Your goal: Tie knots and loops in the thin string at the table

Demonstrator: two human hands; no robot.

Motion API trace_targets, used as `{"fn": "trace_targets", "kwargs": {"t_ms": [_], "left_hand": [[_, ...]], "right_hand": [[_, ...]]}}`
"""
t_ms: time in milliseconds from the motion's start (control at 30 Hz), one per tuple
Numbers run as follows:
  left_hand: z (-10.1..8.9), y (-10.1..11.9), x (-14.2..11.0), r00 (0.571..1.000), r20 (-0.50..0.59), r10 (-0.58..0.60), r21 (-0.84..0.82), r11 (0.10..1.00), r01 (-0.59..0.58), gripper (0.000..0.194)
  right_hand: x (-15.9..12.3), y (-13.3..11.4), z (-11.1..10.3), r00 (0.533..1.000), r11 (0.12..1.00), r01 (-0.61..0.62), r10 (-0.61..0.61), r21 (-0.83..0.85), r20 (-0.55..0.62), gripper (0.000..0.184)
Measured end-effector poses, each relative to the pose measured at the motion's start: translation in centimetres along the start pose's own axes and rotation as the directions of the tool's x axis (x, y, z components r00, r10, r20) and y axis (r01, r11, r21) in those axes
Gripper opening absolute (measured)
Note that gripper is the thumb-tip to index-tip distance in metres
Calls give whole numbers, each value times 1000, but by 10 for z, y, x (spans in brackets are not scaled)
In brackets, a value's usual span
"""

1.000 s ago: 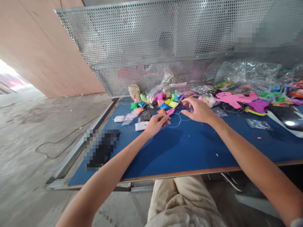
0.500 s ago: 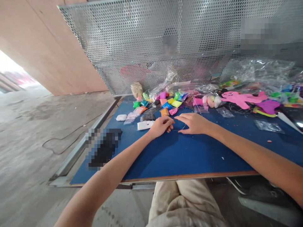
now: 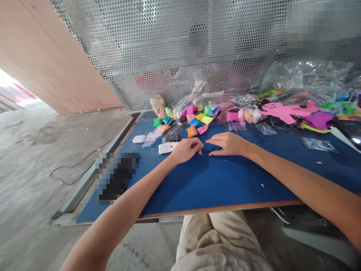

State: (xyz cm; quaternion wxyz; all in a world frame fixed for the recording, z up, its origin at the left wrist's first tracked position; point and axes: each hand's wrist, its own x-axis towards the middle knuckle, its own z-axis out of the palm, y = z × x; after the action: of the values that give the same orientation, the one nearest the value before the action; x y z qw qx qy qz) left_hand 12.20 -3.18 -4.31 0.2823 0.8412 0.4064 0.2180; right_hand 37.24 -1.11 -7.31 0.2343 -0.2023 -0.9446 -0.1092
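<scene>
Both my hands rest close together on the blue table (image 3: 214,180). My left hand (image 3: 186,149) is closed, its fingertips pinched on a thin pale thread (image 3: 210,153) that runs across to my right hand (image 3: 229,143). The right hand lies palm down with fingers together over the other end of the thread; whether it grips the thread is hard to make out. Just behind the hands lie several small coloured clay packets (image 3: 197,121), orange, pink, yellow, green and blue.
A perforated metal screen (image 3: 197,56) stands at the table's back edge. Pink (image 3: 284,111) and purple (image 3: 320,119) foam figures and clear plastic bags (image 3: 310,81) lie at the back right. A white case (image 3: 139,139) and a white packet (image 3: 167,147) sit left of my hands.
My right hand drew back from the pile of packets toward me and came down beside my left hand on the thread. The left hand stayed almost still.
</scene>
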Motion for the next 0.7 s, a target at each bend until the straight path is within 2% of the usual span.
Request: {"fn": "trace_targets", "kwargs": {"t_ms": [200, 300, 400, 467, 500, 600, 667, 700], "left_hand": [[-3, -3, 0, 1000, 27, 5, -8, 1000, -5, 29], [-5, -4, -1, 999, 34, -2, -56, 998, 4, 29], [-5, -9, 0, 998, 18, -56, -173, 983, 58, 30], [-3, -13, 2, 992, -32, -120, -320, 942, 103, 32], [-2, -14, 3, 986, -69, -152, -407, 907, 111, 33], [-1, -15, 6, 964, -174, -202, -598, 799, 59, 35], [0, -13, 6, 957, -213, -197, -619, 785, 23, 35], [1, -12, 6, 957, -222, -189, -601, 799, 19, 36]], "right_hand": [[-1, 1, 4, 1000, 997, 12, -13, 71, 13, 48], [0, 3, 0, 999, 991, -31, 26, 133, 46, 52], [-1, 10, -10, 995, 981, -93, 83, 171, 63, 64], [-4, 16, -17, 987, 972, -159, 161, 176, 4, 79], [-7, 20, -20, 970, 957, -221, 236, 189, -58, 85], [-13, 27, -22, 875, 883, -359, 431, 303, -220, 86], [-14, 28, -21, 834, 867, -387, 475, 315, -281, 92], [-14, 27, -22, 833, 878, -389, 465, 279, -299, 97]]}}
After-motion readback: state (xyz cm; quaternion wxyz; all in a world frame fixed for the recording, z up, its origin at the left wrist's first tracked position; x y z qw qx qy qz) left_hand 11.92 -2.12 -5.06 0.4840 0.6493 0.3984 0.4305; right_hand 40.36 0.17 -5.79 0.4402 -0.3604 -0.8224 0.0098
